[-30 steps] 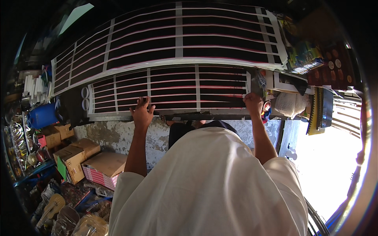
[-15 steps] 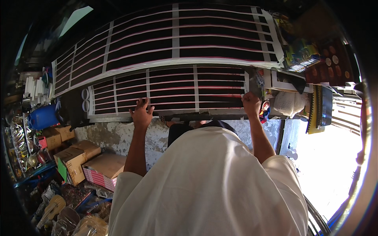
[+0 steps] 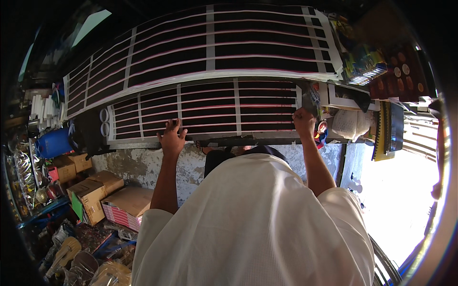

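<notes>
So we've got a long black sheet [image 3: 210, 101] with pale stripes lying at 12 o'clock, running from about 10 round to 1. Our left hand [image 3: 172, 139] sits at 9 o'clock, fingers spread, the tips over the sheet's near edge. Our right hand [image 3: 305, 125] is between 2 and 3, by the sheet's right end, fingers curled and bunched together; we honestly can't tell if they're pinching anything. Further out at 12 there's a bigger striped stack [image 3: 257, 43], same look. Two white rolls [image 3: 104, 115] stand at the sheet's left end, cardboard boxes [image 3: 128, 198] are down at 8, and a whitish bundle [image 3: 349, 125] sits near 3.
</notes>
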`<act>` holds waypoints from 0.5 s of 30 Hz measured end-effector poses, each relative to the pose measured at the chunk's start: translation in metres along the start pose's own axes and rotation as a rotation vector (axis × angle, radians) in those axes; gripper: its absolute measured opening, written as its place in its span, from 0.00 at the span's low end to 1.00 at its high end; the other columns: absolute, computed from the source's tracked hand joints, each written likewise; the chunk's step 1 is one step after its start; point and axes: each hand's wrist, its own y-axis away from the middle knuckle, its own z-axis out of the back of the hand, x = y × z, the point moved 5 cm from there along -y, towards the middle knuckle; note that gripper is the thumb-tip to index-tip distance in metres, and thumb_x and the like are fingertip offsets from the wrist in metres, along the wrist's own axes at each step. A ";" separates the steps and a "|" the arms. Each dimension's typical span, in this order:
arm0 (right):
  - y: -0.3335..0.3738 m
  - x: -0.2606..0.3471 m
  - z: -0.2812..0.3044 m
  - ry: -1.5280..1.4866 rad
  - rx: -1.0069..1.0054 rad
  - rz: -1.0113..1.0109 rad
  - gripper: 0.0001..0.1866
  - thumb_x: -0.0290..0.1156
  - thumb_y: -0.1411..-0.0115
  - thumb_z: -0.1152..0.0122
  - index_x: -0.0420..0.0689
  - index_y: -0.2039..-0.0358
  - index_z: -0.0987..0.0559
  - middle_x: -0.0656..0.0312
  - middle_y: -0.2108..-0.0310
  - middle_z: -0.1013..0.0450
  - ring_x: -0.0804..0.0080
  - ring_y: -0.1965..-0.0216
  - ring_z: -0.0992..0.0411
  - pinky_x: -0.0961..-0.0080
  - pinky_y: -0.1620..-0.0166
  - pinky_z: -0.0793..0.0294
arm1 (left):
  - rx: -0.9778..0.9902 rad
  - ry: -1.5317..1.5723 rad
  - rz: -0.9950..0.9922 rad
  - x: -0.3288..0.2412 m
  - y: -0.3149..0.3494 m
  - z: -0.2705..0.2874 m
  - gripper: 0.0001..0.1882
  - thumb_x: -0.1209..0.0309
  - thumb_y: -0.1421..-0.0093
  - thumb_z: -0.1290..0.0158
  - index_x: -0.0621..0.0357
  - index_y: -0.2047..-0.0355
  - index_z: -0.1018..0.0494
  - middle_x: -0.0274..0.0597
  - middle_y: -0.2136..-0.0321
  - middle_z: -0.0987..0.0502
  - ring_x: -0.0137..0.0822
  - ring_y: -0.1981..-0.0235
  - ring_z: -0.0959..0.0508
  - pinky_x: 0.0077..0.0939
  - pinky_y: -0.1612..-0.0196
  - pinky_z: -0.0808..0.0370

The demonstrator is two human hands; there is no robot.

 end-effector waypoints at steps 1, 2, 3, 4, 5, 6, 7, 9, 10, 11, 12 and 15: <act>-0.001 0.001 -0.002 -0.032 0.011 -0.002 0.06 0.26 0.44 0.29 0.46 0.65 0.12 0.51 0.67 0.13 0.45 0.61 0.13 0.53 0.56 0.15 | -0.005 0.003 -0.003 0.000 0.000 -0.001 0.35 0.46 0.23 0.43 0.37 0.20 0.32 0.49 0.19 0.37 0.52 0.17 0.40 0.84 0.21 0.51; -0.001 0.000 -0.003 -0.039 0.035 -0.056 0.06 0.26 0.44 0.29 0.45 0.65 0.13 0.50 0.66 0.14 0.43 0.60 0.14 0.52 0.55 0.15 | -0.014 -0.012 -0.005 0.000 0.001 -0.002 0.35 0.46 0.23 0.43 0.38 0.20 0.32 0.50 0.19 0.37 0.52 0.17 0.40 0.84 0.21 0.51; 0.000 0.006 -0.001 0.023 0.028 0.023 0.07 0.25 0.44 0.29 0.45 0.63 0.13 0.50 0.64 0.15 0.43 0.58 0.15 0.51 0.53 0.16 | -0.049 0.006 -0.026 -0.001 0.003 -0.003 0.35 0.47 0.23 0.43 0.39 0.21 0.32 0.51 0.19 0.38 0.53 0.17 0.40 0.84 0.21 0.50; 0.002 0.011 0.001 0.110 0.033 0.049 0.08 0.24 0.43 0.29 0.45 0.61 0.14 0.50 0.62 0.16 0.42 0.56 0.17 0.49 0.51 0.17 | -0.090 0.006 -0.045 -0.002 0.006 -0.004 0.35 0.48 0.23 0.43 0.41 0.21 0.32 0.51 0.19 0.39 0.54 0.17 0.41 0.84 0.21 0.50; 0.004 0.015 0.003 0.209 0.043 0.039 0.10 0.23 0.43 0.30 0.45 0.60 0.14 0.49 0.60 0.17 0.41 0.54 0.18 0.48 0.50 0.19 | -0.099 -0.001 -0.043 -0.002 0.009 -0.007 0.34 0.49 0.23 0.42 0.42 0.21 0.32 0.52 0.18 0.39 0.55 0.17 0.41 0.84 0.22 0.49; 0.009 0.025 0.010 0.243 -0.026 0.124 0.12 0.21 0.43 0.30 0.45 0.58 0.15 0.49 0.58 0.18 0.41 0.53 0.19 0.47 0.48 0.20 | -0.203 0.022 -0.084 -0.006 0.015 -0.006 0.34 0.50 0.24 0.42 0.43 0.22 0.31 0.52 0.18 0.40 0.56 0.17 0.42 0.83 0.22 0.49; 0.016 0.033 0.016 0.289 -0.092 0.172 0.13 0.20 0.43 0.31 0.45 0.57 0.15 0.50 0.56 0.20 0.41 0.51 0.21 0.46 0.47 0.21 | -0.274 0.038 -0.103 -0.011 0.020 -0.007 0.34 0.50 0.24 0.41 0.45 0.22 0.30 0.52 0.18 0.40 0.56 0.17 0.42 0.83 0.22 0.49; 0.021 0.053 0.018 0.270 -0.124 0.292 0.17 0.18 0.44 0.32 0.46 0.54 0.16 0.50 0.55 0.22 0.42 0.50 0.23 0.46 0.45 0.23 | -0.363 0.085 -0.186 -0.026 0.031 -0.011 0.33 0.51 0.24 0.41 0.47 0.23 0.29 0.52 0.18 0.41 0.57 0.17 0.42 0.82 0.22 0.48; 0.023 0.062 0.017 0.203 -0.086 0.363 0.18 0.17 0.44 0.33 0.46 0.53 0.16 0.51 0.55 0.23 0.43 0.50 0.23 0.47 0.44 0.23 | -0.378 0.114 -0.249 -0.034 0.039 -0.014 0.33 0.52 0.24 0.40 0.48 0.24 0.28 0.52 0.18 0.40 0.57 0.17 0.42 0.82 0.22 0.48; 0.026 0.071 0.015 0.142 -0.057 0.432 0.19 0.16 0.45 0.34 0.46 0.52 0.17 0.52 0.54 0.23 0.44 0.50 0.24 0.47 0.44 0.23 | -0.397 0.137 -0.311 -0.044 0.047 -0.016 0.32 0.52 0.25 0.40 0.49 0.25 0.27 0.52 0.19 0.40 0.58 0.17 0.42 0.81 0.22 0.47; 0.030 0.081 0.007 0.045 0.007 0.473 0.18 0.15 0.46 0.35 0.45 0.55 0.17 0.52 0.54 0.22 0.44 0.50 0.23 0.48 0.43 0.22 | -0.396 0.144 -0.359 -0.053 0.052 -0.019 0.31 0.52 0.25 0.40 0.50 0.27 0.25 0.53 0.20 0.39 0.57 0.18 0.41 0.80 0.22 0.48; 0.050 0.116 -0.022 -0.099 0.135 0.695 0.19 0.16 0.43 0.33 0.42 0.51 0.15 0.52 0.50 0.22 0.46 0.45 0.23 0.51 0.39 0.22 | -0.338 0.163 -0.353 -0.074 0.062 -0.025 0.30 0.52 0.26 0.39 0.51 0.29 0.23 0.53 0.20 0.38 0.57 0.18 0.41 0.78 0.21 0.48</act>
